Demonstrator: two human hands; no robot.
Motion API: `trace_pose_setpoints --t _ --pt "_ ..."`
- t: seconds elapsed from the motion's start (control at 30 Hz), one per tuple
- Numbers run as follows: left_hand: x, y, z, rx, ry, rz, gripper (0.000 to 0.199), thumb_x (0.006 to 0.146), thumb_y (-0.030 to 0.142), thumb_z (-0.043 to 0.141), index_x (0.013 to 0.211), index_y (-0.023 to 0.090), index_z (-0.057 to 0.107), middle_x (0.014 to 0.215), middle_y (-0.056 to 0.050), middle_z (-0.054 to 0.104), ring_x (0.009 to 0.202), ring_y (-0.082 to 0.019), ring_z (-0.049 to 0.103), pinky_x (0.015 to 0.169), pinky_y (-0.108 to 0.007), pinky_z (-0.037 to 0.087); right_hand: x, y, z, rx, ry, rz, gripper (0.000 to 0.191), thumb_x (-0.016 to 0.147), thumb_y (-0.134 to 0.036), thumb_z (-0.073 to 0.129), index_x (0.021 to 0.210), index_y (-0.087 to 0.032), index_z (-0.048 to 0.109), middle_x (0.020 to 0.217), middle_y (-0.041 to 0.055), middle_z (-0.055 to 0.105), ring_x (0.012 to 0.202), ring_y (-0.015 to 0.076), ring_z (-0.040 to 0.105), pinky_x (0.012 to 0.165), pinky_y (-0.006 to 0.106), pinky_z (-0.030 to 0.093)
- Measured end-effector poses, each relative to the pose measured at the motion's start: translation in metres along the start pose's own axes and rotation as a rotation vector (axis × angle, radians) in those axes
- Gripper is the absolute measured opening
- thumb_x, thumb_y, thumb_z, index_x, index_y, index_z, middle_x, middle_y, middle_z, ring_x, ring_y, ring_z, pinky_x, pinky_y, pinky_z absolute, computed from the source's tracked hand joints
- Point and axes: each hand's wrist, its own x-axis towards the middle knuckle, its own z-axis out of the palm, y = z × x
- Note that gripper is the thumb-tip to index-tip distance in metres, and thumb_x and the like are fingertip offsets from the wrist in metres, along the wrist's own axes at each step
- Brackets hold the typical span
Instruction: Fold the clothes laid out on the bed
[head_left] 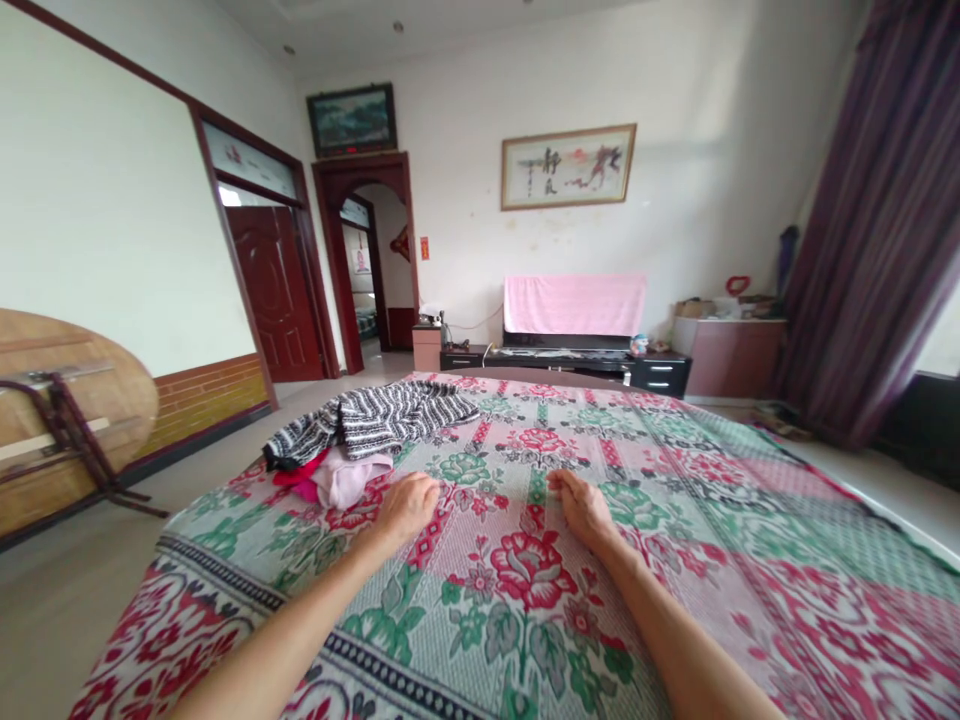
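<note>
A floral cloth (517, 630) in red, green and white spreads out in front of me over a broad flat surface. Over its middle my left hand (409, 507) is loosely closed, its fingers curled in, with nothing seen in them. My right hand (583, 507) mirrors it a short way across, curled likewise and seemingly empty. Whether either hand touches the cloth I cannot tell. To the left of my left hand lies a small heap: a black-and-white striped knitted garment (397, 412), a pale pink cloth (351, 478) and a red cloth (300, 470) partly hidden under them.
A folded round wooden table (82, 370) leans at the left wall. Beyond the cloth stand a low black cabinet (660, 372) and a screen draped with a pink cloth (574, 303). A purple curtain (847, 230) hangs at right; a dark red door (274, 290) is at left.
</note>
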Motion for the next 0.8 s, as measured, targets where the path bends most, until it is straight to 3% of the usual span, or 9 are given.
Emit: trace_pose_setpoints --t 0.1,0.4,0.53,0.63,0.8 --pt "-0.011 0.009 0.009 0.042 -0.022 0.019 0.030 0.089 0.022 0.039 0.092 0.017 0.069 0.099 -0.010 0.067 0.094 -0.021 0.060 0.089 -0.033 0.043 0.003 0.004 0.002 -0.095 -0.003 -0.030 0.034 0.078 -0.011 0.035 0.089 -0.022 0.065 0.091 0.0030 0.071 0.080 0.0163 0.066 0.077 0.025 0.046" --pt "-0.014 0.013 0.009 0.073 0.042 -0.004 0.028 0.088 0.020 0.042 0.097 0.018 0.069 0.100 -0.006 0.067 0.094 -0.018 0.060 0.088 -0.029 0.043 -0.002 0.000 0.011 -0.300 -0.072 -0.138 0.035 0.072 -0.004 0.040 0.089 -0.016 0.069 0.099 0.0086 0.068 0.095 0.0184 0.062 0.089 0.027 0.043" --pt "-0.015 0.011 0.010 0.051 0.060 -0.009 0.028 0.087 0.019 0.042 0.095 0.018 0.070 0.099 -0.006 0.067 0.092 -0.017 0.060 0.087 -0.029 0.044 -0.013 -0.009 0.010 -0.358 -0.101 -0.237 0.030 0.081 -0.012 0.040 0.095 -0.016 0.066 0.103 0.0094 0.067 0.098 0.0197 0.060 0.091 0.031 0.041" --pt "-0.015 0.010 0.011 0.049 0.062 -0.004 0.028 0.086 0.018 0.043 0.093 0.018 0.070 0.097 -0.006 0.067 0.091 -0.017 0.060 0.086 -0.028 0.045 -0.020 -0.013 0.008 -0.344 -0.151 -0.317 0.036 0.093 -0.025 0.029 0.088 -0.019 0.064 0.093 0.0062 0.068 0.091 0.0183 0.061 0.087 0.031 0.042" --pt "-0.013 0.007 0.012 0.040 0.064 -0.001 0.027 0.085 0.018 0.044 0.093 0.019 0.070 0.097 -0.006 0.068 0.091 -0.016 0.060 0.087 -0.028 0.045 -0.022 -0.010 0.007 -0.337 -0.118 -0.305 0.042 0.093 -0.026 0.023 0.094 -0.018 0.064 0.101 0.0091 0.069 0.098 0.0195 0.061 0.091 0.033 0.043"
